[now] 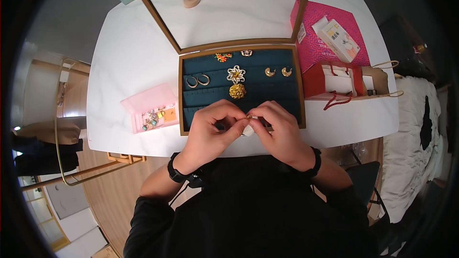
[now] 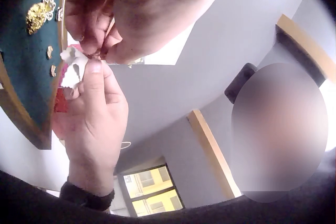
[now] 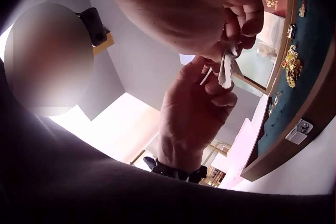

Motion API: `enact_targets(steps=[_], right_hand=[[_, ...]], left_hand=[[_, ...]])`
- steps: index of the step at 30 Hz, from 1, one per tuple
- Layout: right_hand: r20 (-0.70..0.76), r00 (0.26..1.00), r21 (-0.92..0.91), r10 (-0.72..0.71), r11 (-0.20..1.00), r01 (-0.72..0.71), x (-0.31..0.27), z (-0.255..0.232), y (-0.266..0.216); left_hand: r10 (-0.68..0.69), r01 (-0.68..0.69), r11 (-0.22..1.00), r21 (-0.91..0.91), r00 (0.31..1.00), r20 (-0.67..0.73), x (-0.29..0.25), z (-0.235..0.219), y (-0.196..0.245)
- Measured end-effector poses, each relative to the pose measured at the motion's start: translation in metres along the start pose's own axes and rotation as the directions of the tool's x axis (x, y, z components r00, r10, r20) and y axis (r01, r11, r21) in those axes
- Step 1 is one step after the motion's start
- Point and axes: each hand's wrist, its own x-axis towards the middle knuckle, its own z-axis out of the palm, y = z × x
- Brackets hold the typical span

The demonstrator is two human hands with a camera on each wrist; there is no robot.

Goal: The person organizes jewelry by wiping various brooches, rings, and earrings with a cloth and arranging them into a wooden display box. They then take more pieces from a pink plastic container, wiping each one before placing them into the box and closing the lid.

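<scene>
Both hands meet over the front edge of the jewelry box point(image 1: 300, 91). The left hand point(image 1: 215, 126) and right hand point(image 1: 279, 131) pinch a small piece between their fingertips; mostly hidden by the fingers, its kind I cannot tell. A white crinkle-edged cloth point(image 2: 73, 69) hangs from the right hand's fingers and shows as a pale scrap point(image 3: 227, 71) in the right wrist view. On the box's dark teal lining lie hoop earrings point(image 1: 197, 81), a silver flower brooch point(image 1: 235, 74), a gold flower brooch point(image 1: 237, 91) and gold crescent earrings point(image 1: 278, 72).
The glass lid point(image 1: 229, 14) stands raised behind the box. An open pink case point(image 1: 149, 110) with jewelry lies to the left. A red paper bag point(image 1: 315, 81), a small white carton point(image 1: 337, 40) and a pink bag point(image 1: 356, 24) are at the right on the marble table point(image 1: 119, 57).
</scene>
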Motion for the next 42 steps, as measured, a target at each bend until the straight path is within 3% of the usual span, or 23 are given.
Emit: enact_targets(steps=[4, 8, 10, 13, 25, 27, 29, 31, 34, 37, 40, 42], right_hand=[[0.082, 0.996, 0.014, -0.025, 1.000, 0.024, -0.003, -0.003, 0.001], [0.155, 0.986, 0.126, 0.067, 0.988, -0.087, -0.004, -0.002, 0.005], [0.175, 0.980, 0.156, 0.099, 0.980, -0.126, -0.003, -0.001, 0.005], [0.173, 0.976, 0.147, 0.136, 0.976, -0.162, 0.002, -0.001, 0.003], [0.175, 0.968, 0.117, 0.178, 0.973, -0.200, 0.002, 0.000, 0.009], [0.173, 0.966, 0.118, 0.190, 0.970, -0.212, 0.000, 0.000, 0.012], [0.170, 0.967, 0.103, 0.191, 0.972, -0.210, -0.001, -0.001, 0.013], [0.158, 0.969, 0.086, 0.189, 0.975, -0.204, -0.001, 0.000, 0.016], [0.072, 0.991, 0.109, 0.115, 0.987, -0.122, -0.001, 0.005, 0.020], [0.066, 0.971, 0.267, 0.231, 0.933, -0.240, 0.006, 0.008, 0.014], [0.163, 0.943, 0.289, 0.291, 0.899, -0.328, 0.014, 0.008, 0.010], [0.299, 0.907, 0.164, 0.296, 0.921, -0.354, 0.020, 0.010, 0.007]], left_hand=[[-0.030, 0.029, 0.999, 0.034, 0.999, 0.031, -0.010, -0.002, 0.001], [-0.045, 0.044, 0.998, 0.048, 0.999, 0.004, -0.013, -0.009, -0.018], [-0.144, 0.140, 0.982, -0.124, 0.989, -0.026, -0.013, -0.010, -0.031], [-0.190, 0.179, 0.970, -0.165, 0.980, -0.053, -0.012, -0.013, -0.034], [-0.106, 0.055, 0.967, -0.248, 0.975, -0.195, -0.011, -0.034, -0.028], [-0.093, 0.053, 0.975, -0.214, 0.980, -0.179, -0.006, -0.041, -0.034], [-0.013, 0.031, 0.995, 0.094, 0.983, -0.185, 0.000, -0.046, -0.037], [-0.011, 0.040, 0.986, 0.163, 0.985, -0.173, 0.002, -0.050, -0.035], [-0.087, 0.100, 0.989, 0.111, 0.989, -0.117, 0.001, -0.048, -0.027], [-0.151, 0.153, 0.988, 0.035, 0.986, -0.068, 0.001, -0.042, -0.019], [-0.145, 0.144, 0.988, -0.051, 0.989, -0.025, 0.003, -0.037, -0.017], [-0.179, 0.175, 0.967, -0.185, 0.984, -0.009, 0.006, -0.034, -0.017]])
